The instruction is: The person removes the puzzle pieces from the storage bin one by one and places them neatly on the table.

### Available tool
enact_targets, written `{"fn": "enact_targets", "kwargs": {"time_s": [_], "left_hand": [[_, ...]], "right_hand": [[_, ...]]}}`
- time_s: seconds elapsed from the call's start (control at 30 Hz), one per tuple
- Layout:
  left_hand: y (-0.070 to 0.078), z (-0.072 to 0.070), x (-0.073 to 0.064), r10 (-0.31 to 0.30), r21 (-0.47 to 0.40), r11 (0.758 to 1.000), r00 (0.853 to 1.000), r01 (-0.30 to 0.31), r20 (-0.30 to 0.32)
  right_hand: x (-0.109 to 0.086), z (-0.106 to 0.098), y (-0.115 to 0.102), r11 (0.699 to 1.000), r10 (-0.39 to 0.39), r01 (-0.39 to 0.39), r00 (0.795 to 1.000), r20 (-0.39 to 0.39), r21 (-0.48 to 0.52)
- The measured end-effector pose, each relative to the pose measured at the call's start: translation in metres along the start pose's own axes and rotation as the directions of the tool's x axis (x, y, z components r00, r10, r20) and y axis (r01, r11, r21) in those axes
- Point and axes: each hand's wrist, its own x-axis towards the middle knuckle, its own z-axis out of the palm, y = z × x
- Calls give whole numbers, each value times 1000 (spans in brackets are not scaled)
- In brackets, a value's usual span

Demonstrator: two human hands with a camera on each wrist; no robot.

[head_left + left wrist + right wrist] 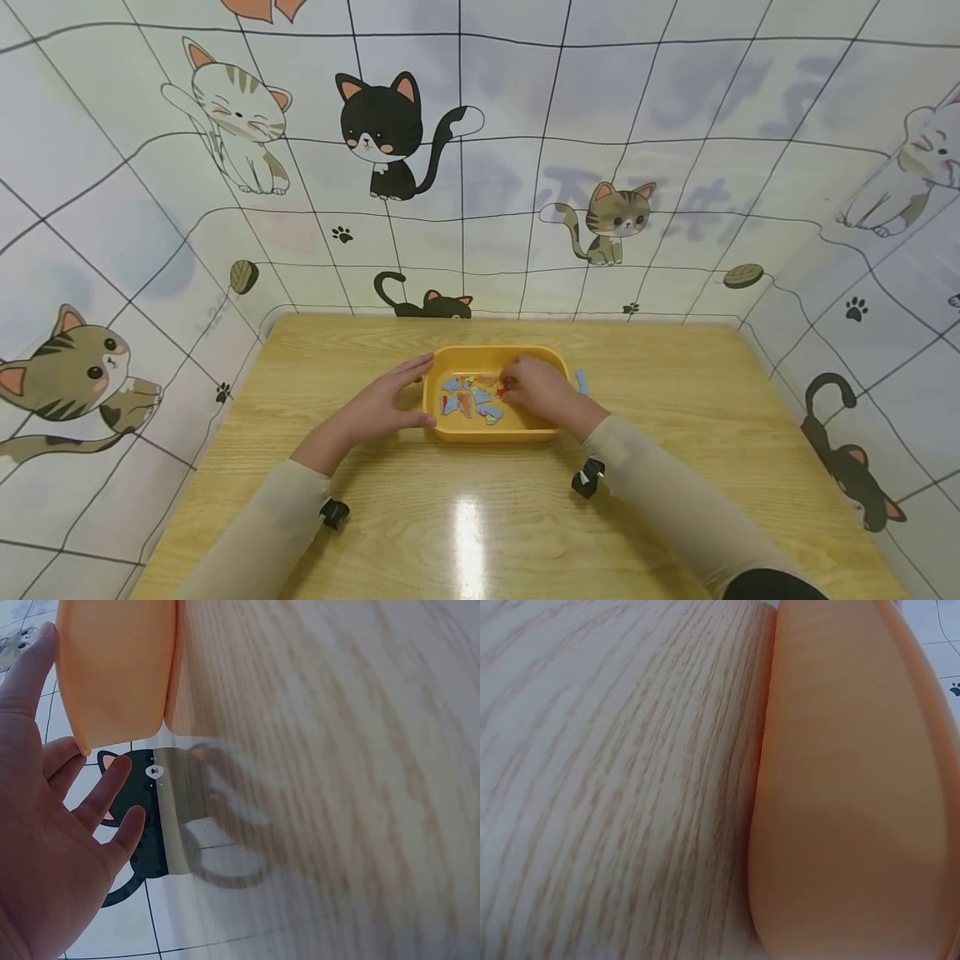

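Fingers spread, the left hand [381, 408] touches the end of a smooth, round-cornered yellow tray [487, 436], while the right hand [538, 387] bends its fingers to a red piece [502, 389] inside, partly covering it, so I cannot tell whether it is pinched. Beneath lies a glossy, wood-grained table [405, 508] before grid-lined, cat-printed walls [502, 167]; flat, jagged, mostly pale-blue pieces [489, 412] lie in the tray, which the right wrist's view cuts off.

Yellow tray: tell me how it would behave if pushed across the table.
The yellow tray would probably slide rather than tip, being low and broad. Its smooth, plastic-looking walls suggest it is light and fairly stiff. The loose pieces inside would likely shift.
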Motion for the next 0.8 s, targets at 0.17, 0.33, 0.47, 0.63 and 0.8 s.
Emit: {"fn": "enact_targets", "kwargs": {"time_s": [0.17,0.33,0.47,0.63,0.8], "left_hand": [[1,0,0,-6,-1,1000,1000,6,1],[1,-1,0,-9,1,1000,1000,9,3],[-2,0,0,-13,7,1000,1000,13,2],[-3,0,1,-8,11,1000,1000,8,-2],[-1,0,0,-20,19,1000,1000,20,-2]], "right_hand": [[0,0,0,1000,7,-7,1000,-7,8],[0,2,0,1000,22,-22,1000,-15,2],[-1,2,1,1000,16,-16,999,-33,-7],[-3,0,1,999,-29,30,997,-65,12],[-4,-4,4,994,-82,88,992,-92,66]]}}
